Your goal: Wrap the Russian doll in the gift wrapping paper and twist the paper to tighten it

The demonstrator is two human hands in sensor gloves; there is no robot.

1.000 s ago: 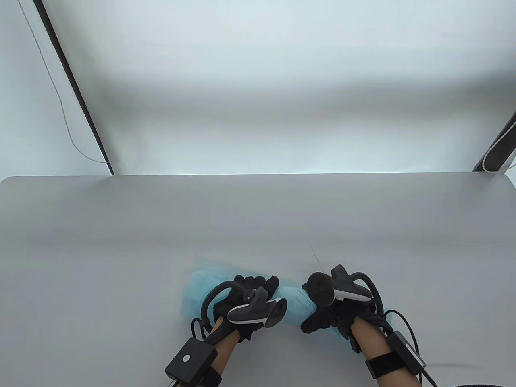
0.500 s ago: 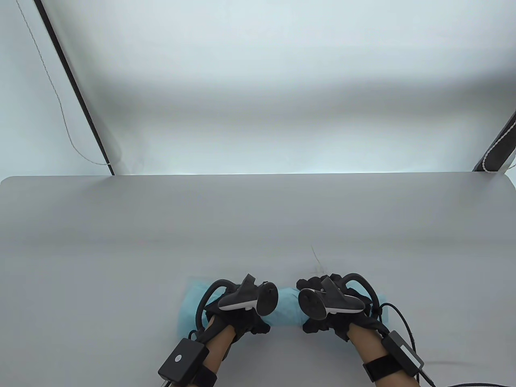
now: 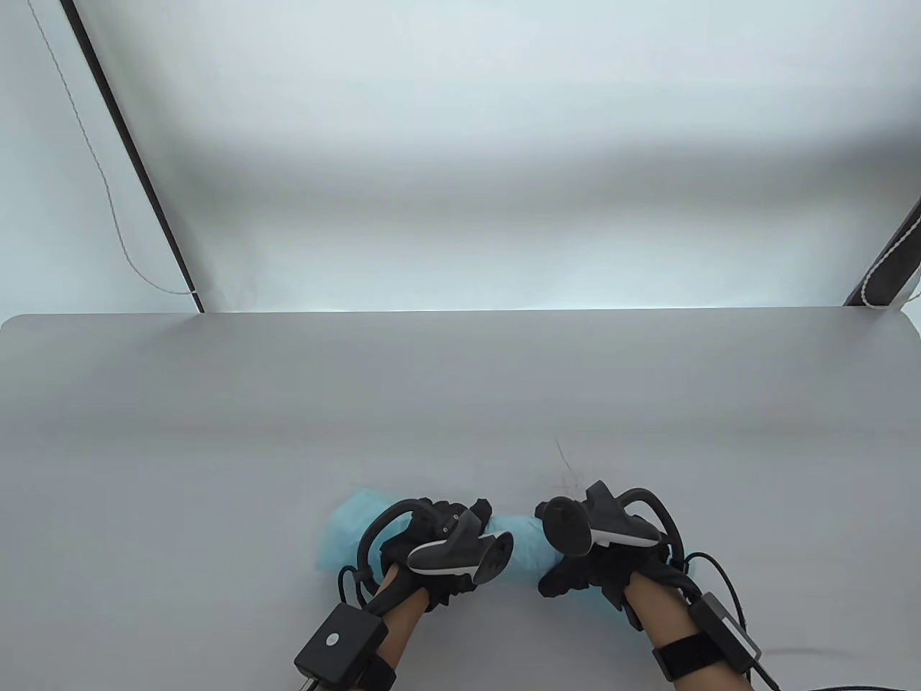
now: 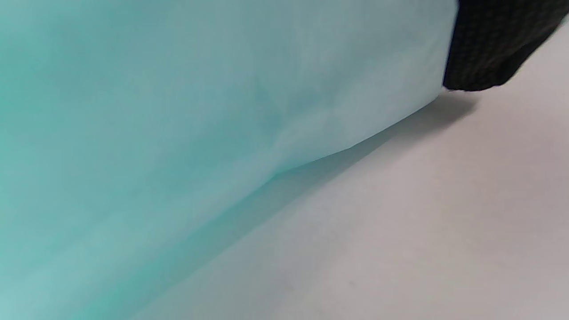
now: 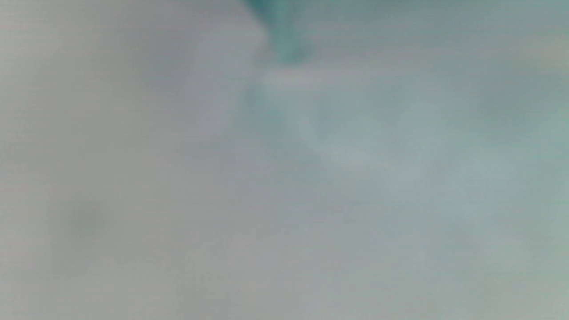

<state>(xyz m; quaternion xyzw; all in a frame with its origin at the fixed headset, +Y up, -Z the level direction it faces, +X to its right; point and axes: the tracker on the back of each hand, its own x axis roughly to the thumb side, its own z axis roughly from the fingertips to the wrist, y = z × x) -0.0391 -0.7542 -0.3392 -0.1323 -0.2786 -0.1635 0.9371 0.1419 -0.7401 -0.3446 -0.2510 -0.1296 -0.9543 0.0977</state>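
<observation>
A roll of light blue wrapping paper (image 3: 525,551) lies across the table's near middle, and the doll inside it is hidden. My left hand (image 3: 439,536) grips the roll left of its middle, with a loose paper end (image 3: 342,536) sticking out to the left. My right hand (image 3: 583,568) grips the roll's right part, fingers curled round the paper. In the left wrist view the blue paper (image 4: 178,133) fills most of the frame, with a gloved fingertip (image 4: 489,49) at the top right. The right wrist view is a blur of grey and pale blue.
The grey table (image 3: 460,389) stretches away beyond the hands. A thin scratch-like mark (image 3: 565,461) lies just beyond my right hand. A black pole (image 3: 129,158) and a white cord (image 3: 108,194) stand behind the table's back left corner.
Both hands have rotated on the roll: they tipped toward me half a second ago and now tip back away. The left paper end has bunched up and lifted.
</observation>
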